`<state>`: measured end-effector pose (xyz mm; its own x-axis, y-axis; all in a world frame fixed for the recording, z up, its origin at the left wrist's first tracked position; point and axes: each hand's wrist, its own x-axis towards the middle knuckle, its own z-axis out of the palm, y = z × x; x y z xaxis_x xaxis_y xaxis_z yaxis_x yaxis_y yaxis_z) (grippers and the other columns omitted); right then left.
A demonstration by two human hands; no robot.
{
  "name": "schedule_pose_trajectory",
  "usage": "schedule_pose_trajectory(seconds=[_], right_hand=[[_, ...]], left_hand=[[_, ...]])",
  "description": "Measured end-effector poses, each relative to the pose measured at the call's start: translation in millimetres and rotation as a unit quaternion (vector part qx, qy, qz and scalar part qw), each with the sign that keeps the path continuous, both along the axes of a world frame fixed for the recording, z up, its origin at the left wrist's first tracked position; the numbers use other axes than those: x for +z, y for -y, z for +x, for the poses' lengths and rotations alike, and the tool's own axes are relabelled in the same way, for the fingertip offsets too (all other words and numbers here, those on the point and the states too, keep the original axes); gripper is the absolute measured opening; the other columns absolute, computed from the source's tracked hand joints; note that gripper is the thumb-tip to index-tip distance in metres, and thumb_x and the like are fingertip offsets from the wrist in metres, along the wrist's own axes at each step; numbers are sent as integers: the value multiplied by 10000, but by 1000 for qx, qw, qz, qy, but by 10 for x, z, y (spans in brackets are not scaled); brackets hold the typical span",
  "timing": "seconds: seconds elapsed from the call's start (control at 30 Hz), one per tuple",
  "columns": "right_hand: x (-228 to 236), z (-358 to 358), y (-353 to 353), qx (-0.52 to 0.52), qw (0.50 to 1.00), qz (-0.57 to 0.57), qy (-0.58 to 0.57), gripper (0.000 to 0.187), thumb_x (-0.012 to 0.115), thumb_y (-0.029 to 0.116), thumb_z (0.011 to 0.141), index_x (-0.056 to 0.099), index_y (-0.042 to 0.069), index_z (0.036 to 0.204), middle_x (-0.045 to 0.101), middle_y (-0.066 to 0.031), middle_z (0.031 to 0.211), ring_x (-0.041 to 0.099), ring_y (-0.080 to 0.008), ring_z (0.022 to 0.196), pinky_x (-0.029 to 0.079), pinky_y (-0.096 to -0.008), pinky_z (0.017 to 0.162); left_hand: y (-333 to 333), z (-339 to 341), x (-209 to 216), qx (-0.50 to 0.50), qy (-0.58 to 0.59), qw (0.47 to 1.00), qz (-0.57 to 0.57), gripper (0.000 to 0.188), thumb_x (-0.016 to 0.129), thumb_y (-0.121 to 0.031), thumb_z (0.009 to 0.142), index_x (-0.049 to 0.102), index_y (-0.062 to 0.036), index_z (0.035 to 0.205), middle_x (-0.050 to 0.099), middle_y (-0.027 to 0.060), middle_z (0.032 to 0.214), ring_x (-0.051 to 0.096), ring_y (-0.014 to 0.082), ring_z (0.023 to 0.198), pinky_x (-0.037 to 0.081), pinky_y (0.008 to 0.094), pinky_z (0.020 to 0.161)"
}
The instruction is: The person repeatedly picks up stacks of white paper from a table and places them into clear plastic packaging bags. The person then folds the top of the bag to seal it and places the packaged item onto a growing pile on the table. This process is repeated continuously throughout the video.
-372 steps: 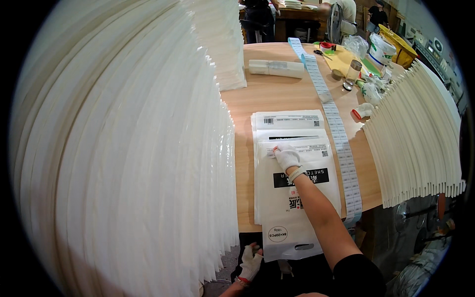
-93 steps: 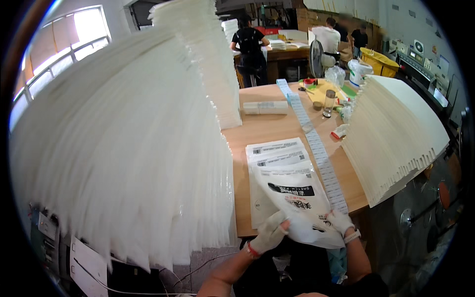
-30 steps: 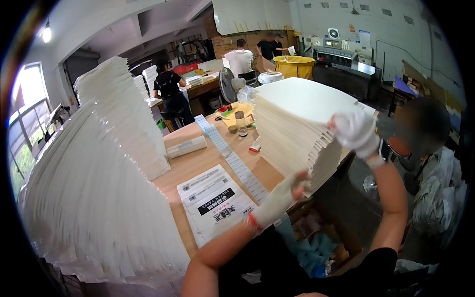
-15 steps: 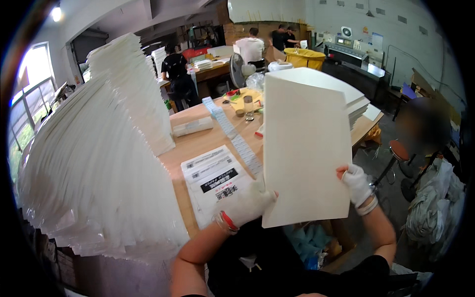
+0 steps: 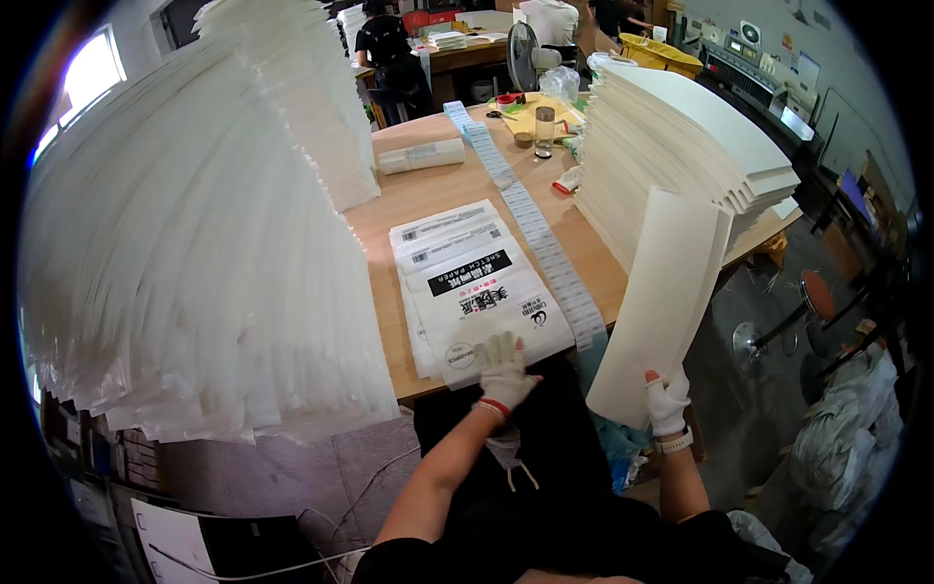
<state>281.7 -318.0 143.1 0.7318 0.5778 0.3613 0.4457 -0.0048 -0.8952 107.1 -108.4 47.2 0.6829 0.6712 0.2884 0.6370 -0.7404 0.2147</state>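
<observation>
My left hand (image 5: 506, 372), in a white glove with bare fingertips, lies with its fingers stretched out on the near edge of a pile of printed white plastic bags (image 5: 467, 253). Nothing is gripped in it. In my right hand (image 5: 667, 403), also gloved, is a sheaf of white paper (image 5: 647, 307), held by its lower right edge. The sheaf stands tilted and bowed beside the table's front edge. Behind it rises a thick stack of paper (image 5: 652, 146). A long strip of labels (image 5: 530, 219) runs along the bags' right side.
A tall, leaning pile of plastic-wrapped paper (image 5: 195, 234) fills the left. On the wooden table (image 5: 428, 200) are a wrapped roll (image 5: 421, 156), a glass jar (image 5: 544, 133) and scissors (image 5: 500, 116). A stool (image 5: 815, 295) and plastic heap (image 5: 846, 419) stand right. Several people work farther back.
My left hand has left the sheaf and come down onto the bags. My right hand has lowered the sheaf, which now leans and bends. The view has tipped downward.
</observation>
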Motion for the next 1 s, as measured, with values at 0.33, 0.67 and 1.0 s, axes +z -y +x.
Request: schedule_pose_trajectory(seconds=[0.33, 0.67, 1.0], right_hand=[[83, -28, 154, 35, 994, -100, -9, 335, 607, 155, 792, 531, -34, 1057, 618, -134, 915, 605, -221, 805, 475, -315, 707], [114, -18, -117, 77, 951, -235, 184, 276, 643, 249, 736, 598, 45, 917, 580, -193, 849, 580, -369, 705, 469, -410, 613], [55, -176, -152, 133, 918, -303, 217, 291, 637, 235, 723, 596, 67, 958, 591, -172, 910, 590, -355, 707, 481, -401, 603]], left_hand=[[-755, 56, -155, -27, 23, 996, -76, 429, 566, -395, 773, 543, -79, 1062, 486, 154, 1176, 419, 327, 1120, 297, 448, 971], [-1032, -45, -215, -157, 29, 980, -115, 218, 539, -291, 822, 609, -87, 793, 594, 105, 851, 562, 305, 838, 454, 402, 718], [-1135, -27, 265, -5, 68, 902, -426, 264, 505, -305, 823, 635, -78, 851, 636, 137, 870, 598, 285, 790, 446, 394, 712]])
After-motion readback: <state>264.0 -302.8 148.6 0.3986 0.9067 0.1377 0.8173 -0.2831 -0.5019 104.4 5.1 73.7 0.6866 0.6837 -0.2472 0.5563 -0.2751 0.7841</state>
